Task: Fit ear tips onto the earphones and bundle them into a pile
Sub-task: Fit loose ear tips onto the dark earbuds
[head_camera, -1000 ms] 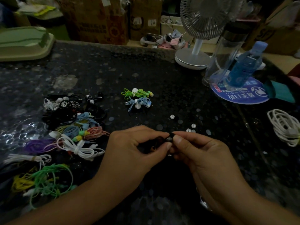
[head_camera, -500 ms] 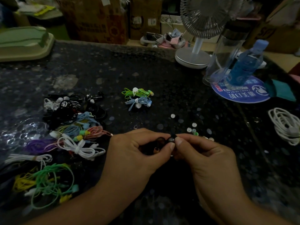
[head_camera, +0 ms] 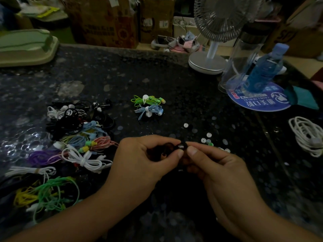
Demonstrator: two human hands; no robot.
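Comparing with a second ago, little has been altered: the small dark earbud with a metallic nozzle is still pinched at frame centre between the left hand and right hand, above the dark speckled worktop. Tip fitting seems unfinished; loose white ear tips lie just beyond.

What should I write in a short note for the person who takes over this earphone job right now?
Left hand: grips a dark bundled earphone by its bud.
Right hand: pinches at the same bud's tip; whether an ear tip is on cannot be told.
Done: a green tied earphone bundle and a light blue tied earphone bundle lie together mid-table.
Left: the mixed heap of coloured earphones at the left; loose white ear tips lie just beyond the hands.
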